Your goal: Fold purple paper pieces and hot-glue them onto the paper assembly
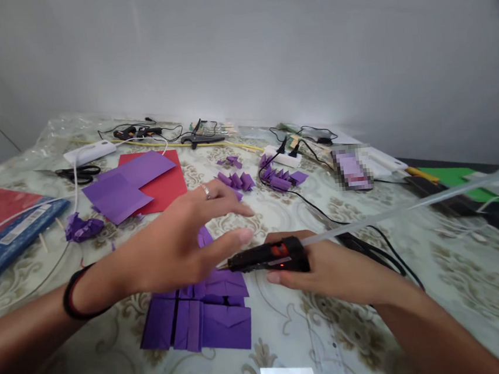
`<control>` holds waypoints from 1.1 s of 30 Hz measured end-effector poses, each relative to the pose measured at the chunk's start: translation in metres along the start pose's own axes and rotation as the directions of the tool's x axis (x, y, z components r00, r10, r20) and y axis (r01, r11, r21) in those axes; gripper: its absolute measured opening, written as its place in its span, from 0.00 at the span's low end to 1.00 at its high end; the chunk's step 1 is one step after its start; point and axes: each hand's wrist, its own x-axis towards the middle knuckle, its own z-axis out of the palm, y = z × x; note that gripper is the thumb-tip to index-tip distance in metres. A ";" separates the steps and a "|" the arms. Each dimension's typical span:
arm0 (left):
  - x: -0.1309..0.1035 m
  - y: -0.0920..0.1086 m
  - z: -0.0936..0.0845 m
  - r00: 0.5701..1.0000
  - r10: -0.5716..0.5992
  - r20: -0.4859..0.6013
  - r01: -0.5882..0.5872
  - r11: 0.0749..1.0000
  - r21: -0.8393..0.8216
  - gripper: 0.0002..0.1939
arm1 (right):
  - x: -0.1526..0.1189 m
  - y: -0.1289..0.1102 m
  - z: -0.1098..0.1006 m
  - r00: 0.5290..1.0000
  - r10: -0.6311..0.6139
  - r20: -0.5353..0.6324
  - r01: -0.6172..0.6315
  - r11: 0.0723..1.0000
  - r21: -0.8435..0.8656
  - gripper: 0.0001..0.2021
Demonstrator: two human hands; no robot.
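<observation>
My right hand (pixel 327 262) is closed round a black glue gun (pixel 267 257), whose tip points left and from whose back a long clear glue stick (pixel 392 205) sticks out. Fingers apart, my left hand (pixel 192 233) hovers over folded purple paper pieces (pixel 225 324) near the front of the table; its thumb is close to the gun's nozzle, and nothing shows between its fingers. The hand hides the upper part of the purple pieces.
Behind lie purple sheets (pixel 118 196) on red paper (pixel 173 176), scissors (pixel 81 174), crumpled purple paper (pixel 83 226) and curled purple pieces (pixel 277 178). A white power strip (pixel 284 156), cords and a blurred phone (pixel 352 169) are farther right.
</observation>
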 end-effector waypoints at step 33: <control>-0.048 -0.046 0.029 0.917 -0.289 0.277 0.287 0.957 0.047 0.16 | 0.007 0.009 0.036 0.973 -0.224 0.055 0.223 0.975 0.017 0.14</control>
